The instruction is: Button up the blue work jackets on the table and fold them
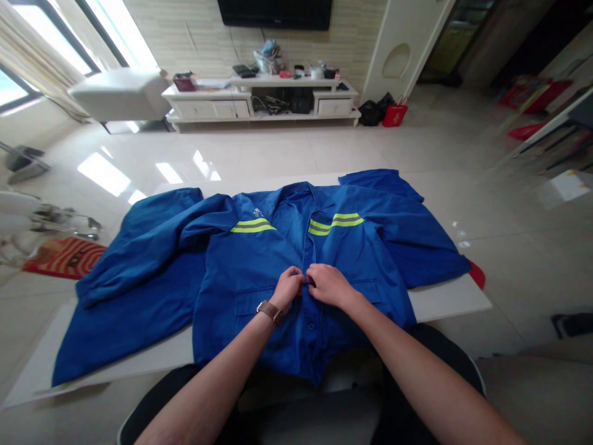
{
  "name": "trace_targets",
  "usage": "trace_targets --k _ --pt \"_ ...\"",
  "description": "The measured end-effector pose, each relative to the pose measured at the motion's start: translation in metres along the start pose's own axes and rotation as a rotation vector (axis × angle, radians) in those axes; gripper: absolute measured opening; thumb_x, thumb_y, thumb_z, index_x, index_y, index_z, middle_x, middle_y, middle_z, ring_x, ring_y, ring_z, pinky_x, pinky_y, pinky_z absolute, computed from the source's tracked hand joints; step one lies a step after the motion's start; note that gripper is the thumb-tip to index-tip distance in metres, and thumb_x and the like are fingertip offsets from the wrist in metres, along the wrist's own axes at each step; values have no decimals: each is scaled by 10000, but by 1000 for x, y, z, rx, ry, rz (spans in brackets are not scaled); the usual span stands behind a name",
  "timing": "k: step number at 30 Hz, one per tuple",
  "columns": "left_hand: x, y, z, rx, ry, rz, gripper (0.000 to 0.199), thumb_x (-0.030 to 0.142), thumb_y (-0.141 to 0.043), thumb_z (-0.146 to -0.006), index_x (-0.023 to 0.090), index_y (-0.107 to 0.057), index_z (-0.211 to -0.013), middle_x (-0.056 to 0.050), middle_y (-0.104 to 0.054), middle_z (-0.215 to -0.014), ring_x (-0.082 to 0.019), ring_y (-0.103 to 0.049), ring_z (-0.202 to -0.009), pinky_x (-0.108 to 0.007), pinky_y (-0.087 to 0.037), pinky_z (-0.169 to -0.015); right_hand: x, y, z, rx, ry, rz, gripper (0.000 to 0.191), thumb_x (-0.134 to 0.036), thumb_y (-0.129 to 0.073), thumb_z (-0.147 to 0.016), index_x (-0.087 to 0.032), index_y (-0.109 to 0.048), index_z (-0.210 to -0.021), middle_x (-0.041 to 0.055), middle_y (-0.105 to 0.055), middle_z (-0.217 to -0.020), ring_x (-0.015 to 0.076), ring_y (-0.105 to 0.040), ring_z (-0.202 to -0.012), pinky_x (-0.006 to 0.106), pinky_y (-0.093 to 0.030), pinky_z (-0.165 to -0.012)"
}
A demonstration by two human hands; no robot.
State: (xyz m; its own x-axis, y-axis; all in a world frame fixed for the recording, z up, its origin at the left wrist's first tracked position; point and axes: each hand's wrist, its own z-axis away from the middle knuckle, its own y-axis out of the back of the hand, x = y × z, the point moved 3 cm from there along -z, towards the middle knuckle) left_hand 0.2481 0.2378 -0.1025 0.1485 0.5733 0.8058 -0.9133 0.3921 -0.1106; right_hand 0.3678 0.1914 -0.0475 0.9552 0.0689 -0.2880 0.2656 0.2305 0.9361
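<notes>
A blue work jacket [245, 266] with yellow-and-grey reflective stripes lies front up across a white table, its collar pointing away from me. My left hand [289, 288], with a brown-strapped watch above it, pinches one front edge of the jacket. Right beside it, my right hand [328, 284] pinches the other front edge, the fingers of both hands nearly meeting at the placket. Below them a button [311, 326] shows on the placket. What exactly sits between the fingertips is hidden. Above the hands the front is parted toward the collar.
More blue cloth [139, 334] lies under the jacket's sleeves. The white table [449, 301] shows at its right end. A red patterned bag [65, 258] stands at the left. Beyond the tiled floor are a white TV cabinet [204, 109], a grey stool [120, 96] and a red bag [395, 115].
</notes>
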Motion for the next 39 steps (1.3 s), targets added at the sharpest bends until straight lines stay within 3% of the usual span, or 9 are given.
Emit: trace_targets --k 9,13,17,26,32,39 --pt "0 0 -3 -14 -32 -24 117 171 -580 -646 192 -515 -740 76 -424 -534 -72 -365 -469 -179 -313 -460 0 1 0 31 -32 -104 131 -142 -571 -797 -196 -629 -902 49 -681 -971 183 -630 -923 270 -391 -729" --pt "-1 1 -3 -4 -38 -55 100 160 -576 -682 191 -515 -755 75 -426 -527 -81 -383 -471 -189 -330 -470 0 1 0 31 -56 -114 105 -269 -618 -843 -199 -620 -923 52 -684 -984 194 -637 -941 279 -399 -728" --pt "-2 1 -6 -26 -59 -118 99 122 -518 -711 183 -543 -784 62 -458 -556 -93 -421 -494 -197 -357 -490 -1 -4 0 -8 -80 -101 232 -393 -661 -867 -199 -611 -986 70 -699 -1037 218 -646 -999 288 -422 -759" --pt "-7 6 -19 -164 -238 -438 258 36 -413 -736 166 -589 -873 9 -610 -655 -131 -554 -581 -227 -420 -588 0 -8 3 -42 -127 -34 288 -324 -538 -925 -245 -552 -1202 88 -724 -1110 255 -686 -1009 309 -437 -724" --pt "-3 8 -12 -166 -333 -760 306 3 -536 -702 131 -662 -950 -42 -702 -803 -146 -618 -717 -229 -444 -675 8 -7 5 -157 -132 20 361 -207 -468 -905 -307 -577 -1235 74 -734 -1136 262 -702 -999 322 -444 -737" --pt "-1 7 -8 -129 -345 -730 310 -19 -561 -674 155 -691 -895 -41 -719 -794 -147 -634 -727 -215 -449 -691 7 -8 4 -167 -131 84 350 -171 -461 -898 -266 -581 -1213 111 -740 -1073 281 -716 -954 321 -446 -700"
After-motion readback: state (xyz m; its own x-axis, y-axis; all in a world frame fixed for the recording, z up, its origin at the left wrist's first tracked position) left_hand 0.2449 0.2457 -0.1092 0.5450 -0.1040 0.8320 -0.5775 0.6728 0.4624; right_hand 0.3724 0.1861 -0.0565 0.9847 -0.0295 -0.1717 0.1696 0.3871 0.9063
